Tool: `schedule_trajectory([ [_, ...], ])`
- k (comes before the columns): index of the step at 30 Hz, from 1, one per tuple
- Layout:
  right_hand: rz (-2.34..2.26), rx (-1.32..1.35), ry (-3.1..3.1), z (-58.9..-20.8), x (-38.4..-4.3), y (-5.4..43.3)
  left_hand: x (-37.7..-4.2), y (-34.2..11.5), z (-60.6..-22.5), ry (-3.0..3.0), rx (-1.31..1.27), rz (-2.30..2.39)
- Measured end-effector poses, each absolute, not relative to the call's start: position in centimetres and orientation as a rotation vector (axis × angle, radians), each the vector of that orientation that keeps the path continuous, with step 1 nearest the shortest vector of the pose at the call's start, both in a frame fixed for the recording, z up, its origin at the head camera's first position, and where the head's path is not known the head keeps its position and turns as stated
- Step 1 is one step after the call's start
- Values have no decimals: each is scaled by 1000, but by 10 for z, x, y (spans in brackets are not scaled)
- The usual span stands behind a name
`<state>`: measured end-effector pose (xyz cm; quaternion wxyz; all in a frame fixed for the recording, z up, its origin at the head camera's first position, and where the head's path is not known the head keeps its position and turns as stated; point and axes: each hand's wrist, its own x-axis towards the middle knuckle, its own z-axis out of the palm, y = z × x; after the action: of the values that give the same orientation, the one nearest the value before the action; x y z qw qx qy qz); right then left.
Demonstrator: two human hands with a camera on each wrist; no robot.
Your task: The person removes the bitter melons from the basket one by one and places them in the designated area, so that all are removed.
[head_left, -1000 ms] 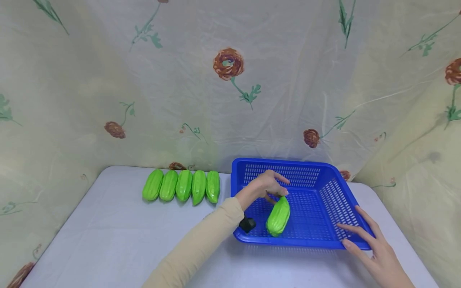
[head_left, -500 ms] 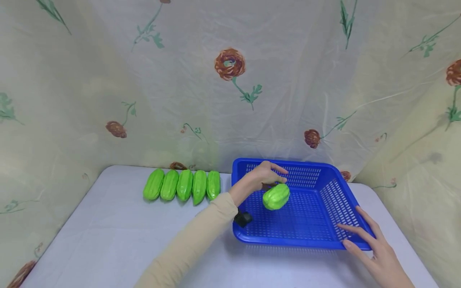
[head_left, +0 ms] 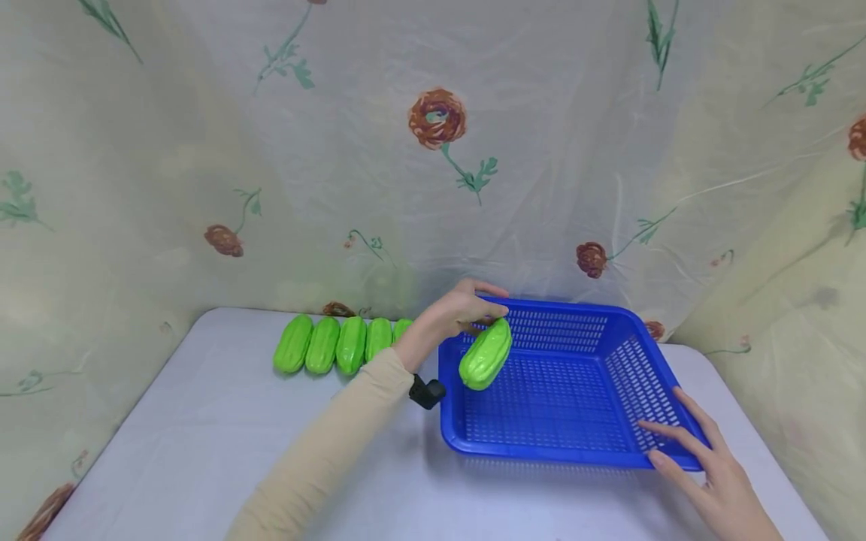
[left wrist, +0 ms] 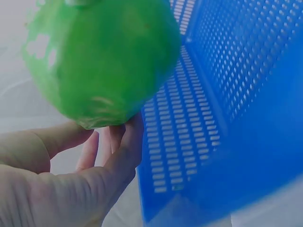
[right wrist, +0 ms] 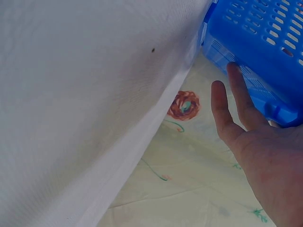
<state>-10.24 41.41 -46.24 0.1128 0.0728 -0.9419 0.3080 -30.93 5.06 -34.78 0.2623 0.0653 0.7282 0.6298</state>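
My left hand (head_left: pixel 467 309) pinches the upper end of a green ribbed gourd (head_left: pixel 485 356), which hangs tilted over the left side of a blue plastic basket (head_left: pixel 548 454). In the left wrist view, the gourd (left wrist: pixel 106 56) looms close, with thumb and fingers at its end and the perforated basket wall (left wrist: pixel 177 132) alongside. My right hand (head_left: pixel 710 469) holds the basket's near right corner, its fingers spread across the rim. From the right wrist, two fairly straight fingers of that hand (right wrist: pixel 270 151) show outside the basket (right wrist: pixel 265 61); the others are mostly hidden.
Several similar gourds (head_left: pixel 322 346) lie side by side in a row left of the basket, partly covered by my left forearm. A white cloth covers the table (head_left: pixel 196 406). Flower-patterned sheeting (head_left: pixel 379 188) hangs behind and at both sides.
My left hand has moved up and leftward from the middle of the basket, carrying the gourd toward the left rim. The gourd's tilt has changed. My right hand stays on the corner.
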Motion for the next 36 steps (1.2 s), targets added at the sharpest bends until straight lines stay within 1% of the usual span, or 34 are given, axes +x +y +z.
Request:
schedule_trajectory([
  [6,891,250,-2725,-462,-101,415,-312,23,-343,1988,160,1720],
  [10,891,264,-2716,-462,-102,414,-316,-1,-342,1982,106,1766],
  [19,911,237,-2738,-464,-102,417,-322,-47,-347,2007,26,1835],
  [26,913,219,-2759,-465,-103,416,-328,-92,-345,2014,-19,1872],
  [30,911,231,-2748,-466,-103,415,-329,-120,-349,2047,-45,1882],
  [36,898,250,-2723,-466,-102,417,-327,-165,-366,2108,-124,1859],
])
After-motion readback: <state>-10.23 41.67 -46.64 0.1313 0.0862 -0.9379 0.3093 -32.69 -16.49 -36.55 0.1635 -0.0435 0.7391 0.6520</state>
